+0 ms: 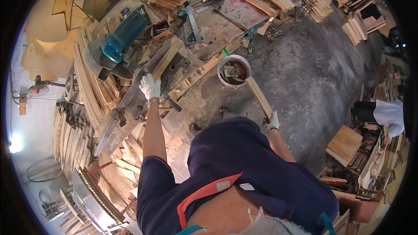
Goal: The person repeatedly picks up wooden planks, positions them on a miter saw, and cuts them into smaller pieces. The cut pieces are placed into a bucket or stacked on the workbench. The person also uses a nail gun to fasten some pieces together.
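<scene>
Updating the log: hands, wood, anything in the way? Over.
Right hand gripping wooden strip. Left hand at near end of board on machine. White bucket by strip's far end, contact unclear.

Matt cloth covered the left hand [150,87] and right hand [273,121]. The held strip [258,97] was bare-looking wood, its face fairly smooth. The bucket [235,56] looked like dull plastic, the teal saw housing [125,31] like glossy plastic, the carpenter's square [193,22] like smooth metal. The floor [300,78] was scuffed, matt concrete.
</scene>
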A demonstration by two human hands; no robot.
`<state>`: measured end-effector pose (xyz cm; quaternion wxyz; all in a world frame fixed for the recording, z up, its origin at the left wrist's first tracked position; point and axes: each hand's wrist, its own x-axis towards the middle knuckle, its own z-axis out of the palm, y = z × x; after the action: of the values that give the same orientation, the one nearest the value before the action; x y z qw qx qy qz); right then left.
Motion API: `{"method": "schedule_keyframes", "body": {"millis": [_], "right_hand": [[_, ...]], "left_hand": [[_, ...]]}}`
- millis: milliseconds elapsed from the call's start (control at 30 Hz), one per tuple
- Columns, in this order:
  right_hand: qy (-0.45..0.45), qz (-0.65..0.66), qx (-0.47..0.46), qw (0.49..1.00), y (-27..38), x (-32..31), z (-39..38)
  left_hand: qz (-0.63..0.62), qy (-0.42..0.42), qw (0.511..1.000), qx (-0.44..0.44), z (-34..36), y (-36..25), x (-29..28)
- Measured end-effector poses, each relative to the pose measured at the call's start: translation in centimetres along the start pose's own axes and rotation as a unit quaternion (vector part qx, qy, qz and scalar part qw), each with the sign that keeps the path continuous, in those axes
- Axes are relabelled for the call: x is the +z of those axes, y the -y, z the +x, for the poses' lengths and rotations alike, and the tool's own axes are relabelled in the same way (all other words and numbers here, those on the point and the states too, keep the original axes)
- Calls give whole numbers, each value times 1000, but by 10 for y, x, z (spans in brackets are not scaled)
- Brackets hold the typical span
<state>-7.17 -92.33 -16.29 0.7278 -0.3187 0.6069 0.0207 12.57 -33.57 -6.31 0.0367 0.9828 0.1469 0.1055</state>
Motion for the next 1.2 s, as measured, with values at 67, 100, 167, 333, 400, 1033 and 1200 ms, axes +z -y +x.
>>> {"method": "schedule_keyframes", "body": {"millis": [67, 100, 167, 333, 400, 1033, 1200], "right_hand": [[7, 26, -3, 1000, 0, -5, 14], [7, 31, -18, 999, 2, 0, 21], [-9, 62, -50, 997, 15, 25, 30], [92, 197, -108, 970, 121, 186, 42], [207, 242, -101, 942, 175, 263, 40], [240, -265, 101, 928, -78, 133, 24], [182, -247, 99, 947, -92, 54, 25]], "left_hand": [[11, 3, 999, 35, -19, 0, -5], [18, -7, 999, 28, -29, 1, -7], [36, -24, 999, 9, -51, 8, -13], [68, -12, 997, -39, -87, 53, -33], [62, -16, 996, -67, -99, 73, -40], [74, 43, 987, -137, -96, 208, -67], [-3, 86, 989, -123, -81, 198, -69]]}}
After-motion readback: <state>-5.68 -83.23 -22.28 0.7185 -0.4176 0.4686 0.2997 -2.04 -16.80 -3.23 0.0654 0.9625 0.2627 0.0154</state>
